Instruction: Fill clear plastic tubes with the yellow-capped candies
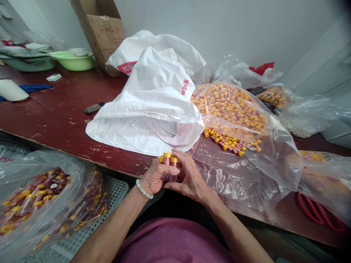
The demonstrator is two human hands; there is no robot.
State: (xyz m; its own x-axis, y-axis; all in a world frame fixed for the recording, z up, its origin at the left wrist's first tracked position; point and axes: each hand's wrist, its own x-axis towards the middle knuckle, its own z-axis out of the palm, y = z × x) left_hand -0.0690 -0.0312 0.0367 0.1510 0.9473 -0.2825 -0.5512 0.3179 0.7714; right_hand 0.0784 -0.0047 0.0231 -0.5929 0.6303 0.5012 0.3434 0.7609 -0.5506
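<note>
Leftmost, a clear plastic bag of yellow-capped tubes (pixel 30 204) lies in a pale grey-green, perforated plastic basket (pixel 118 187), below the edge of the worn, dark red tabletop (pixel 63 113). Above it, toward the rear, stands a round, light green plastic basin (pixel 74 64); to its right come a slim, dark handheld phone (pixel 94 108) and, against the wall, an open brown cardboard box (pixel 108 38). At centre, a white sack with red lettering (pixel 153 98) lies with its mouth toward the person. Just before this mouth, at the table's front edge, the left hand (pixel 155 175), its wrist ringed by a pale beaded bracelet (pixel 144 189), grips a small cluster of clear, yellow-capped tubes with red contents (pixel 167 160). The right hand (pixel 190 179) curves about their right side, thumb and fingers parted; whether it also grips them cannot be told. Farther right, a large transparent plastic bag (pixel 233 106) holds many similar tubes, some lying near its front. At far right rest red-handled scissors (pixel 311 210), partly beneath clear plastic.
</note>
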